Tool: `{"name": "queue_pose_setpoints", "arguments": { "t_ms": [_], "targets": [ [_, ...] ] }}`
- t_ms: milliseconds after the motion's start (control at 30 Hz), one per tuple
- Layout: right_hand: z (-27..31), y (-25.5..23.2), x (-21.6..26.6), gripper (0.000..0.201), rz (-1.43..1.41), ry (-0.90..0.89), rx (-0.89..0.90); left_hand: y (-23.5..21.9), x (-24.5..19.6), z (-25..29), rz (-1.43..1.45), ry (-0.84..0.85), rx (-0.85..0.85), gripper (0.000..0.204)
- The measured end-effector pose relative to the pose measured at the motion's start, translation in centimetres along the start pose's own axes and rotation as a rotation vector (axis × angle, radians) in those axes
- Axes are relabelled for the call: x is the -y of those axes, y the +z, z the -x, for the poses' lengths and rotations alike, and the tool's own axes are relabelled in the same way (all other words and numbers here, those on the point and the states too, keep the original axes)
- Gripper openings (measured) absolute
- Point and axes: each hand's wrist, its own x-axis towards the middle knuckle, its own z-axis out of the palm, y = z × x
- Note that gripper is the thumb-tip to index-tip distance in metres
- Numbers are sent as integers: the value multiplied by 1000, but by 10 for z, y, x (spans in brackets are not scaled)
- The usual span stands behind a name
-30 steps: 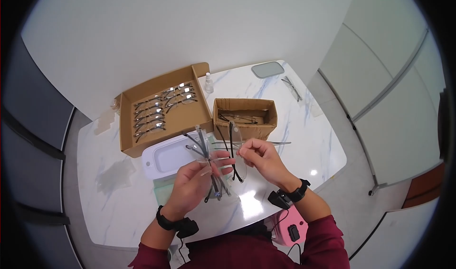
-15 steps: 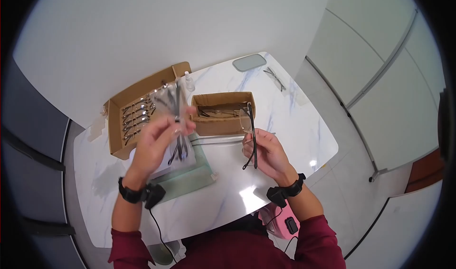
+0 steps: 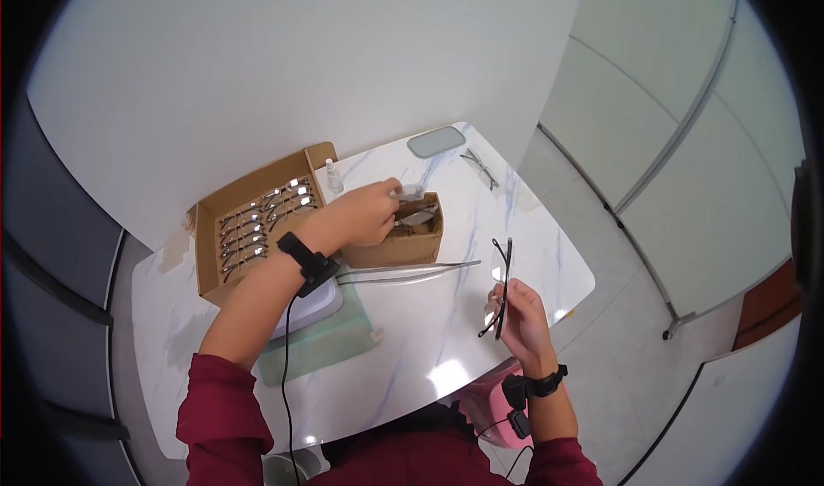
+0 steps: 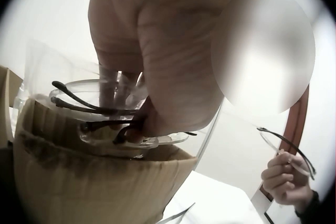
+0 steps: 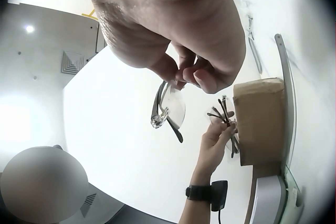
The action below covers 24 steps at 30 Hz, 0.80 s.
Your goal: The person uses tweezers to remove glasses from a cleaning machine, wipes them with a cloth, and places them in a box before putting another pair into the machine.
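Observation:
At the small cardboard box (image 3: 395,253), my left hand (image 3: 365,216) reaches over the opening. In the left wrist view its fingers pinch several eyeglasses (image 4: 89,107) with dark temples and clear plastic around them, right at the box rim. The fingertips are partly hidden behind the thumb side of the hand. Over the table's right part, my right hand (image 3: 525,319) holds one pair of rimless glasses (image 5: 176,106) by the lens area between thumb and fingers. Its black temples point away from the hand.
A large open cardboard tray (image 3: 209,267) with rows of glasses stands at the left. Long metal tweezers (image 3: 412,271) lie before the small box. A white basin (image 3: 313,310), green mat (image 3: 343,344), spray bottle (image 3: 334,175), grey tray (image 3: 436,141) and bagged glasses (image 3: 481,169) are around.
My left hand has carried the several bagged glasses from in front of me to the small box. My right hand has moved right and toward the table edge with its single pair of glasses.

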Motion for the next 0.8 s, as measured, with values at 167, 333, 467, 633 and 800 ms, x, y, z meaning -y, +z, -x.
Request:
{"name": "queue_pose_setpoints", "arguments": {
  "t_ms": [167,333,467,633,800],
  "targets": [
    [17,-7,5,12,-14,-57,-88,26,1,-4,-203,-45,113,18],
    [18,-10,4,15,22,-57,-133,30,14,-28,-75,-140,307,18],
    [20,-6,4,15,29,-41,-126,22,6,-41,33,-247,367,22],
    [25,-8,4,13,36,-5,-92,1,-12,-43,24,-286,350,24],
    [26,-9,2,12,55,29,-80,5,-10,-42,-82,-240,268,21]
  ]
}}
